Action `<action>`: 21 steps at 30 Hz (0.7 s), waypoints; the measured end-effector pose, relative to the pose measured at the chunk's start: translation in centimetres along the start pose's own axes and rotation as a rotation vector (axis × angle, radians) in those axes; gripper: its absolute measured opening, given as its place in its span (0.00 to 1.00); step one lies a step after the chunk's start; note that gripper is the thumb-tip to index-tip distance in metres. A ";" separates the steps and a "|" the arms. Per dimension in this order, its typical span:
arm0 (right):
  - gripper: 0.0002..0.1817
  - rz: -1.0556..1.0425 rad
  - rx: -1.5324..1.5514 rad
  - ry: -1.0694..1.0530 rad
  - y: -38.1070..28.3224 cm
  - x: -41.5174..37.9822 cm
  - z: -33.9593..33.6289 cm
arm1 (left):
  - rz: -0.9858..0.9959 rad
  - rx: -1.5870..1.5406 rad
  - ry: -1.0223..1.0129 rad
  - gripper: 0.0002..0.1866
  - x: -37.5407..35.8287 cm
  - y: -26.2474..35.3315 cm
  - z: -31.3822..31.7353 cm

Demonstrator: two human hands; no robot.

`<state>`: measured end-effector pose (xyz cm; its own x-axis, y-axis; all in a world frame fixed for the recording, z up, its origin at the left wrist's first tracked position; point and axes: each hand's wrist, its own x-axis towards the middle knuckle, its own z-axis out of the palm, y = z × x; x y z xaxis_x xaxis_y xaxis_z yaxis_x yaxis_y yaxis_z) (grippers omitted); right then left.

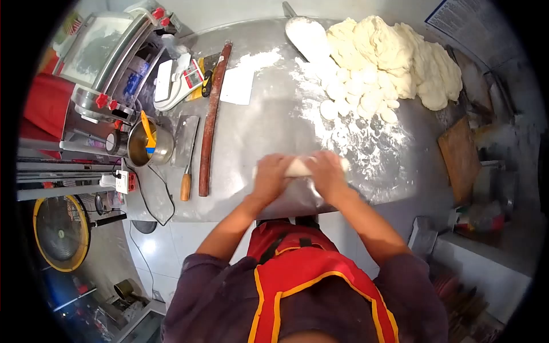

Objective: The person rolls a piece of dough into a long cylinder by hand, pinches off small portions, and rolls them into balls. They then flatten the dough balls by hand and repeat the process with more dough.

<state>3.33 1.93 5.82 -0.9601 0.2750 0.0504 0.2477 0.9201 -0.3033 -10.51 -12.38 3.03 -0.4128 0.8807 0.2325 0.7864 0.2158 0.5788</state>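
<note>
A pale log of dough lies crosswise near the front edge of the steel table. My left hand is wrapped over its left part, and my right hand covers the right part. Both palms face down with the fingers curled over the dough, and a short stretch of it shows between them. The fingertips are partly hidden and slightly blurred. Loose flour is spread over the metal to the right of my right hand.
Dough is heaped at the back right, with several small pieces before it and a floury scoop beside it. To the left lie a long wooden rod, a wood-handled blade, a metal pot and a scale.
</note>
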 end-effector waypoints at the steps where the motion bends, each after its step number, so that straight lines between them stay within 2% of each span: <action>1: 0.24 0.069 0.036 -0.019 0.9 -1.6 -0.6 | 0.002 -0.049 -0.019 0.27 0.6 1.8 1.1; 2: 0.25 0.142 0.071 -0.037 1.6 -3.3 -1.2 | -0.015 -0.116 -0.135 0.29 0.7 2.6 3.0; 3: 0.26 0.215 0.106 -0.059 1.9 -4.9 -1.5 | 0.034 -0.091 -0.128 0.29 0.4 3.4 4.5; 5: 0.30 0.229 0.233 0.018 2.0 -8.9 1.1 | 0.128 -0.048 -0.112 0.31 -0.9 5.3 7.2; 6: 0.33 0.253 0.312 0.054 1.2 -10.1 1.4 | 0.114 -0.008 -0.127 0.31 -1.6 5.9 8.1; 7: 0.35 0.244 0.269 0.196 0.5 -11.1 3.1 | 0.098 0.035 -0.139 0.31 -2.4 6.4 8.9; 8: 0.34 0.306 0.241 0.185 -0.2 -10.9 4.3 | 0.079 0.081 -0.154 0.32 -2.7 6.6 9.5; 9: 0.34 0.368 0.215 0.176 -0.4 -10.3 4.8 | 0.066 0.115 -0.138 0.31 -2.2 6.7 9.9; 11: 0.31 0.357 0.112 0.238 2.0 -7.4 5.1 | 0.052 0.196 -0.079 0.30 0.5 6.2 11.0; 12: 0.30 0.356 0.065 0.261 2.8 -6.1 5.2 | 0.067 0.363 -0.136 0.32 1.9 5.3 11.5; 14: 0.30 0.376 -0.001 0.202 5.5 -3.8 5.2 | -0.008 0.382 -0.182 0.33 5.1 4.6 12.0; 19: 0.34 0.510 -0.125 0.196 9.2 1.8 3.6 | -0.165 0.323 0.002 0.33 12.2 4.2 12.3; 20: 0.34 0.552 -0.148 0.196 8.9 2.0 3.4 | -0.204 0.451 -0.048 0.33 12.3 4.5 11.7; 21: 0.34 0.589 -0.170 0.198 8.6 2.1 3.0 | -0.157 0.392 -0.105 0.34 11.2 4.5 11.8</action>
<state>3.06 9.61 0.50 -0.6190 0.7789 0.1008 0.7587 0.6262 -0.1793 -6.18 3.43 -0.95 -0.5079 0.8583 0.0731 0.8415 0.4762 0.2554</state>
